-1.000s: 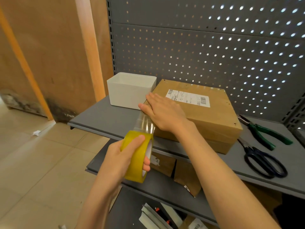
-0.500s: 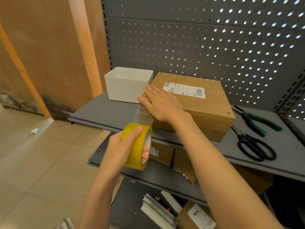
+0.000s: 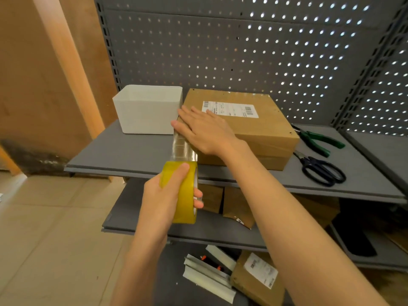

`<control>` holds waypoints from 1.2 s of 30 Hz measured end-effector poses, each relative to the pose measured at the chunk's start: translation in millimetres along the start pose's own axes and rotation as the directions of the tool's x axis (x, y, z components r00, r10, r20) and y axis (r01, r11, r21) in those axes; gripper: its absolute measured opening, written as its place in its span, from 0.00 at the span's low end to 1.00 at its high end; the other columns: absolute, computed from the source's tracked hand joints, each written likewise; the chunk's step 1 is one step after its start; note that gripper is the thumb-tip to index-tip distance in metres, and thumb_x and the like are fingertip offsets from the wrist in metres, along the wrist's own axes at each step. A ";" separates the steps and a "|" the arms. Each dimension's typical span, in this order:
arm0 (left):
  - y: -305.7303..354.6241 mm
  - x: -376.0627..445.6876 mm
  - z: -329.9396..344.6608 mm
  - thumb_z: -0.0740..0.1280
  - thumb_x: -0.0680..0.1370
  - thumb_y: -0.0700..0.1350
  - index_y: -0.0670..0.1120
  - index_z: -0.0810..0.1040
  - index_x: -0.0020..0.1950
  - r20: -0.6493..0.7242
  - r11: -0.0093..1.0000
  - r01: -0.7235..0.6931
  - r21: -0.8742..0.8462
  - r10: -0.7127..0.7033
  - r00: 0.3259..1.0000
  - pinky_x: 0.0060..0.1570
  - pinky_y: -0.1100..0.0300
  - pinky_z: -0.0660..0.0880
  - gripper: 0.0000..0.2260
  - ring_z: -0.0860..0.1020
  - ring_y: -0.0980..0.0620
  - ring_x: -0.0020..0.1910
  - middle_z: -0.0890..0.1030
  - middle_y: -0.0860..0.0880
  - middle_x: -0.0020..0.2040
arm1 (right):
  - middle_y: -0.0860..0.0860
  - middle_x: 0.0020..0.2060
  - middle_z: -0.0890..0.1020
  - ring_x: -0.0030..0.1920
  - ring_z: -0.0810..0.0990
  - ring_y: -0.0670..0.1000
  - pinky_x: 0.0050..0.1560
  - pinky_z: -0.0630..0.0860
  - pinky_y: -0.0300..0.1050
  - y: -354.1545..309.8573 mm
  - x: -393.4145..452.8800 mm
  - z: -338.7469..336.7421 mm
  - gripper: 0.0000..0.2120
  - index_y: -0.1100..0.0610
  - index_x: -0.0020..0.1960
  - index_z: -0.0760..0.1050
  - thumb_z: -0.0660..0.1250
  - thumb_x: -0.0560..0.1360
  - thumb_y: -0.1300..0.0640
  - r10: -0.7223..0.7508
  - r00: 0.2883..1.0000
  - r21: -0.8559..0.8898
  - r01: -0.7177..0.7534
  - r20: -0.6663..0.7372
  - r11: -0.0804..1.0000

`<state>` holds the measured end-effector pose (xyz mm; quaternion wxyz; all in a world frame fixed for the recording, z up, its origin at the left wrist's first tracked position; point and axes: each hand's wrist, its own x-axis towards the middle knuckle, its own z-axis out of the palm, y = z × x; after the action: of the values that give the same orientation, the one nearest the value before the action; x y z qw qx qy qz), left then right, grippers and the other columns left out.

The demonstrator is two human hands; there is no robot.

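Roll (image 3: 186,207) looks light and stiff, so our left hand (image 3: 159,195) wraps its rim while our flat right hand (image 3: 205,131) pins the floppy, sticky tape (image 3: 185,149) to the box (image 3: 254,129).

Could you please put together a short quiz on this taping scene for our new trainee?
1. True or false: the right hand lies flat on the cardboard box.
2. What stands on the shelf just left of the box? A) a white bin B) a red bucket C) a glass jar
3. Fill in: the yellow tape roll is gripped by the ___ hand.
Key: 1 true; 2 A; 3 left, the left hand.
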<state>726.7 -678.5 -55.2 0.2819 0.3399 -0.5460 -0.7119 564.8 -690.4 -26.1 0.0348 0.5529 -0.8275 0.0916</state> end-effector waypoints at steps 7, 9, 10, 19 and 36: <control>-1.5 2.9 -3.6 0.63 0.77 0.49 0.46 0.76 0.41 0.037 1.000 -0.009 0.026 0.008 0.999 0.24 0.63 0.76 0.09 0.76 0.54 0.19 0.79 0.48 0.22 | 0.46 0.76 0.52 0.76 0.50 0.47 0.74 0.47 0.48 0.2 0.6 -0.7 0.27 0.52 0.77 0.51 0.43 0.81 0.41 0.015 1.000 0.011 -0.015 0.007 1.000; -2.5 4.1 -4.0 0.63 0.77 0.49 0.45 0.76 0.40 0.026 0.999 -0.018 0.036 0.017 1.000 0.23 0.63 0.76 0.10 0.76 0.54 0.18 0.79 0.48 0.22 | 0.46 0.76 0.53 0.76 0.50 0.47 0.74 0.47 0.49 -0.4 0.9 0.1 0.27 0.52 0.77 0.51 0.43 0.81 0.41 0.018 1.000 0.010 -0.019 0.005 1.000; -3.0 4.6 -3.6 0.63 0.77 0.49 0.44 0.76 0.40 0.019 0.999 -0.023 0.040 0.023 1.000 0.23 0.63 0.75 0.10 0.76 0.54 0.18 0.79 0.48 0.22 | 0.46 0.76 0.53 0.76 0.50 0.47 0.74 0.47 0.49 -0.5 1.0 0.6 0.27 0.51 0.77 0.51 0.43 0.81 0.41 0.018 1.000 0.010 -0.019 0.003 1.000; -1.1 3.9 -2.8 0.63 0.76 0.49 0.44 0.75 0.39 0.022 1.000 -0.009 0.030 0.009 1.000 0.22 0.64 0.74 0.10 0.76 0.54 0.18 0.78 0.47 0.21 | 0.45 0.76 0.52 0.76 0.49 0.46 0.74 0.47 0.48 2.7 1.6 1.6 0.28 0.51 0.77 0.50 0.43 0.81 0.40 0.009 1.000 0.026 -0.009 0.007 1.000; 5.2 6.6 1.2 0.63 0.77 0.49 0.43 0.75 0.40 -0.009 0.999 -0.001 0.044 0.001 1.000 0.19 0.67 0.72 0.11 0.74 0.54 0.16 0.77 0.48 0.20 | 0.50 0.75 0.57 0.76 0.50 0.49 0.74 0.44 0.45 -7.7 -16.2 5.0 0.28 0.56 0.76 0.54 0.47 0.81 0.43 0.069 0.955 0.069 -0.051 -0.289 0.996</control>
<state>721.9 -684.1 -51.2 0.2771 0.3488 -0.5604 -0.6982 578.4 -679.4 -32.7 0.1367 0.5089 -0.8266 0.1978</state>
